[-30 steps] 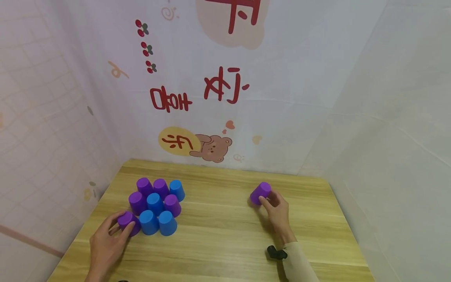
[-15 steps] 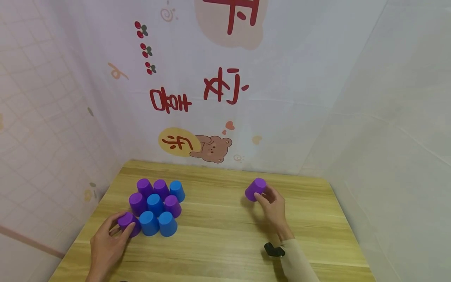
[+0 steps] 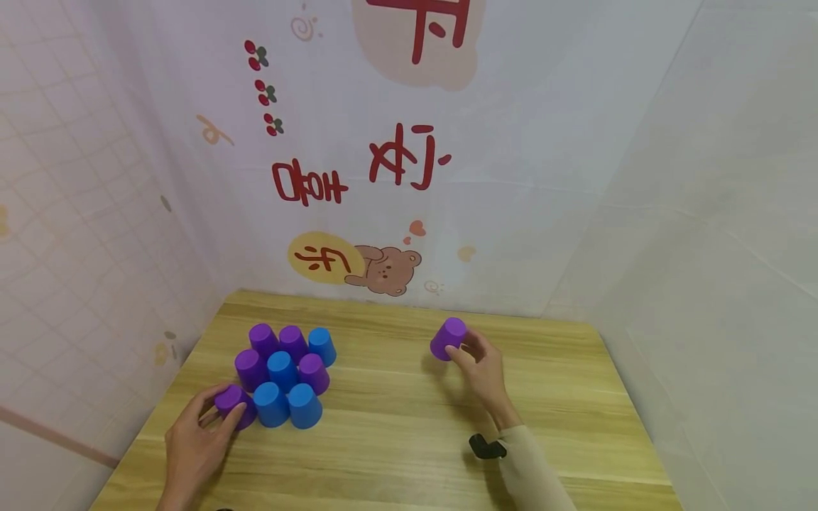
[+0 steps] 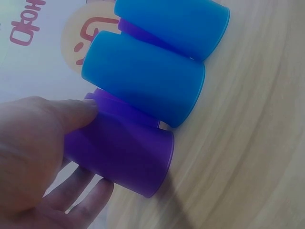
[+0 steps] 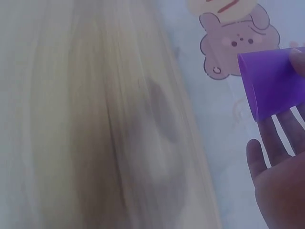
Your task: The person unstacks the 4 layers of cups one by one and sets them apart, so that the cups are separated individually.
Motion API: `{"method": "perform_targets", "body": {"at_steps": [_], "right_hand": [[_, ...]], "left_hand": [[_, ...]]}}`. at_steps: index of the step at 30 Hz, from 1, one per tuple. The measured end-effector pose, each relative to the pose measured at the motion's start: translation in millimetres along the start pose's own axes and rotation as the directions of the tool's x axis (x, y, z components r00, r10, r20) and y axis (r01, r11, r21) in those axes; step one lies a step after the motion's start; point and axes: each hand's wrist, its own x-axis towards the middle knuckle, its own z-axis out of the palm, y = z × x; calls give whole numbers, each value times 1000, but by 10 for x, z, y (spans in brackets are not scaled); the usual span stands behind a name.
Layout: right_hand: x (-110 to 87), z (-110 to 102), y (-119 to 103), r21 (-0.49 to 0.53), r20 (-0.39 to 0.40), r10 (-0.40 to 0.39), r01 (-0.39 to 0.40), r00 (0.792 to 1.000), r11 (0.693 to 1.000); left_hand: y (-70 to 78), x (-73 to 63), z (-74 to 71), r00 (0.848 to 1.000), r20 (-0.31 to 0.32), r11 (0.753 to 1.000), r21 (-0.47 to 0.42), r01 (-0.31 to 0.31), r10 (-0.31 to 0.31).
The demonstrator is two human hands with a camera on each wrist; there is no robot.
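Note:
At the near left corner of a block of upside-down cups, my left hand (image 3: 194, 443) grips a purple cup (image 3: 233, 407) that stands on the table. The left wrist view shows the thumb on one side of this purple cup (image 4: 124, 152) and fingers beneath. Blue cups (image 3: 271, 405) stand right beside it. Over the table on the right, my right hand (image 3: 482, 372) holds another purple cup (image 3: 449, 339) mouth down, between thumb and fingers. In the right wrist view this purple cup (image 5: 271, 83) is raised off the wood, its shadow lying on the tabletop.
Behind the front row stand several more cups, purple (image 3: 251, 370) and blue (image 3: 282, 371), packed close together. The wooden table (image 3: 383, 426) meets a printed cloth wall (image 3: 511, 213) at its back edge. Cloth also hangs along both sides.
My right hand has lifted its purple cup and carried it left, toward the group of cups. My left hand has stayed on its cup.

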Motion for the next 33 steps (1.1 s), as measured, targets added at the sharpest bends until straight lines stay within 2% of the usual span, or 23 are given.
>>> {"method": "perform_targets", "body": {"at_steps": [14,33], "right_hand": [[32,287,-122,1,64,-6,6,998,1000],[45,835,-169,7,173,-10,9,985,1000]], "left_hand": [[-2,-13,7,999,18,999,10,49,-49],[21,-8,9,999,14,999,18,32,-33]]}}
